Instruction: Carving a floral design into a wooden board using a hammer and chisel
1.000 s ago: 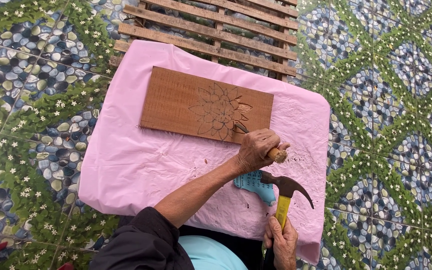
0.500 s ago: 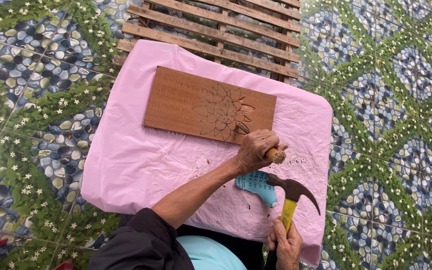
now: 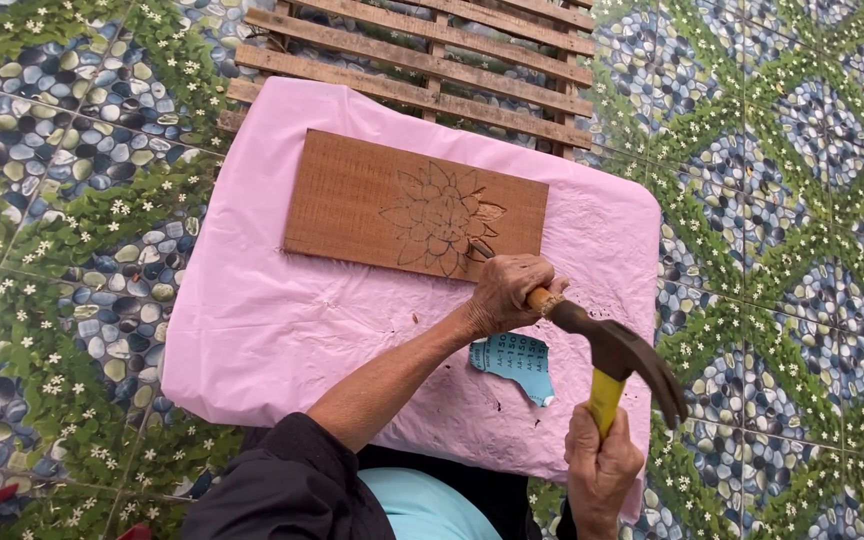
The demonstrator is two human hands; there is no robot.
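On the pink-draped surface (image 3: 252, 330), the left hand (image 3: 507, 293) gripped a chisel (image 3: 542, 298) against the carved board (image 3: 352, 205) (flower outline); right hand (image 3: 602, 470), fingers wrapped tight, held the hammer (image 3: 617, 355) touching its butt.

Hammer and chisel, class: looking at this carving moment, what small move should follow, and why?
Probably lift the hammer slightly for another light tap. Its head sits at the wooden end of the chisel, which the left hand grips, tip on the flower outline on the wooden board. The right hand holds the yellow handle low.
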